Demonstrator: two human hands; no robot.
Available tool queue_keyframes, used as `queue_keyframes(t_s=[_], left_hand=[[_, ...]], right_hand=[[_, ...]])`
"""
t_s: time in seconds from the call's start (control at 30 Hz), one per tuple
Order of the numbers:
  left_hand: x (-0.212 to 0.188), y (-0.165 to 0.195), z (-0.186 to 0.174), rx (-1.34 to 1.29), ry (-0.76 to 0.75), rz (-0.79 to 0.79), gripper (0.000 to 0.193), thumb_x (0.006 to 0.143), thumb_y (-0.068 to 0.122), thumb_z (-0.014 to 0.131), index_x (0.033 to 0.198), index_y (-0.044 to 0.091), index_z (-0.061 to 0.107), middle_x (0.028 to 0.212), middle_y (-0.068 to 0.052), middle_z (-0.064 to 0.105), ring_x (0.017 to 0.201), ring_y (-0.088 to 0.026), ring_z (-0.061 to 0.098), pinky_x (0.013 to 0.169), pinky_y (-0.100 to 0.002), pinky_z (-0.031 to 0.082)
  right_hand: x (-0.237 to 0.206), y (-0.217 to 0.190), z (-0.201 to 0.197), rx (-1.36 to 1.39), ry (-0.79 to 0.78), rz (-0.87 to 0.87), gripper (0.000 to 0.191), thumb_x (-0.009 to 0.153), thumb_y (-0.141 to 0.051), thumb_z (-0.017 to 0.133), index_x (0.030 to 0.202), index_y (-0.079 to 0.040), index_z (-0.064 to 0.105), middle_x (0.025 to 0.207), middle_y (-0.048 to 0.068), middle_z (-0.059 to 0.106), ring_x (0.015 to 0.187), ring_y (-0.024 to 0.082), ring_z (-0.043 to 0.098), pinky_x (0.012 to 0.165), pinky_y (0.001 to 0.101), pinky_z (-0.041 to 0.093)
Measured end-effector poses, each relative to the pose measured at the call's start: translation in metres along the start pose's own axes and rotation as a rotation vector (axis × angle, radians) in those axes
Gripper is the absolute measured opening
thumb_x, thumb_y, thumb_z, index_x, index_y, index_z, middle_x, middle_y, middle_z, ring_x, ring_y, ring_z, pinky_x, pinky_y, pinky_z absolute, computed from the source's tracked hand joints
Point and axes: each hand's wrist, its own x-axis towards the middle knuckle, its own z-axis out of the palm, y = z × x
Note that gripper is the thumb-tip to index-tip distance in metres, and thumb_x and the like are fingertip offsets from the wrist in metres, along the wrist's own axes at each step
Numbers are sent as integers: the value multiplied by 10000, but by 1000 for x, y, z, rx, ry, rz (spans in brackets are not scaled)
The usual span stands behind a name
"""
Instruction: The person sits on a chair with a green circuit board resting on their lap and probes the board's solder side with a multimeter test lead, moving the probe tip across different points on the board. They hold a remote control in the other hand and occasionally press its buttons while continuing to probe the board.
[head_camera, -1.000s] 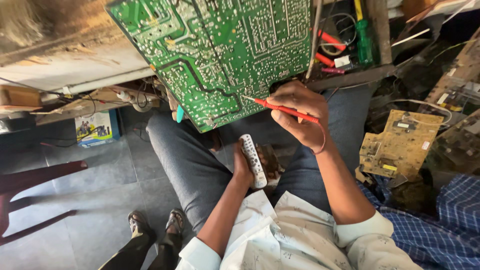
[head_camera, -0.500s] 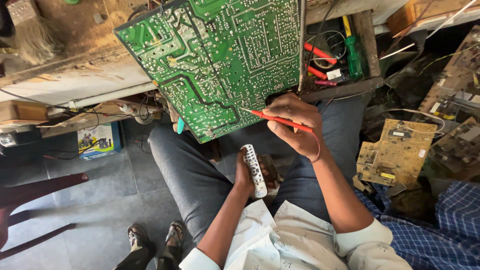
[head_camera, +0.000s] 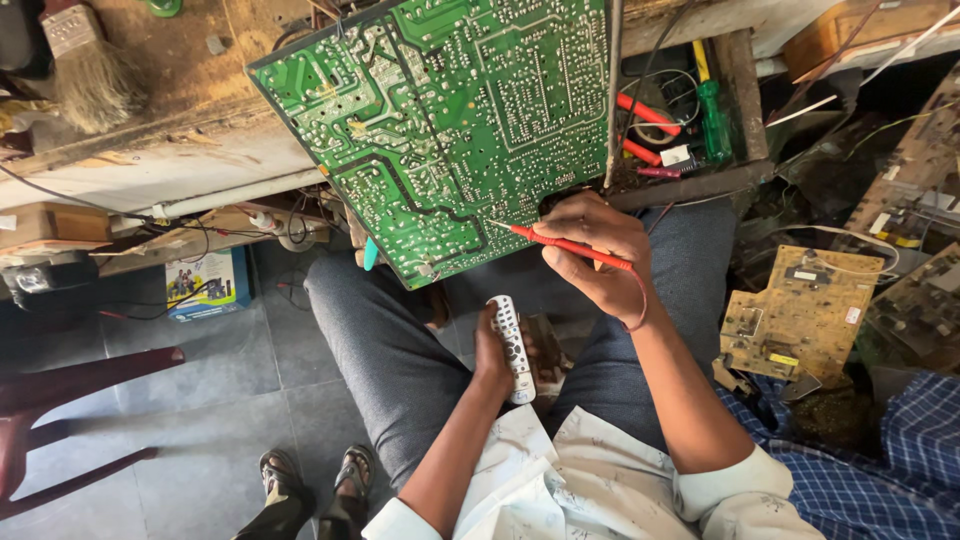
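Observation:
A large green circuit board (head_camera: 440, 120) leans out from the workbench edge, solder side facing me. My right hand (head_camera: 600, 255) grips a red test probe (head_camera: 560, 244), whose tip touches the board near its lower right edge. My left hand (head_camera: 493, 352) rests between my knees and holds a small white remote-like device (head_camera: 511, 346) with rows of buttons. My grey trousers and white shirt fill the lower middle.
A tool tray (head_camera: 735, 90) with red and green handled tools sits right of the board. Tan circuit boards (head_camera: 800, 315) lie at right. A brush (head_camera: 90, 70) lies on the bench at left, a small box (head_camera: 205, 283) under it, a dark red chair (head_camera: 60, 400) at lower left.
The view has shifted slightly, so the board sits a little lower and more central. The probe stays on the board and the left hand keeps the white device.

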Motion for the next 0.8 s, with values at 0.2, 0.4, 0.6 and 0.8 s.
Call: queue_keyframes(t_s=[0.2,0.4,0.6,0.8], left_hand=[[1,1,-5,-83,-9,54,601,895,692,515,760,114,612,572,-60,588,460,-228,587,413,-370,484],[18,-8,-10,-129,-100,67,602,933,660,547,814,74,622,627,-89,604,521,-249,610,518,-392,561],[25,-16,-14,-97,-133,-59,459,916,519,561,909,61,602,693,-113,630,573,-278,651,565,-425,593],[21,-22,-10,57,-240,188,116,907,37,560,1018,8,577,818,-138,672,701,-270,703,636,-412,621]], right_hand=[[-1,0,0,0,2,-2,188,928,-69,745,1105,-5,749,1084,120,720,1002,220,680,919,331,545],[0,-3,1,-20,-10,15,187,917,-42,730,1099,0,748,1080,113,718,992,215,679,900,317,546],[2,-6,2,-28,-15,38,190,903,-35,732,1088,7,743,1058,111,711,964,208,671,847,303,540],[3,-7,4,-21,-7,5,182,912,-33,738,1088,11,738,1043,105,708,956,199,664,845,308,537]])
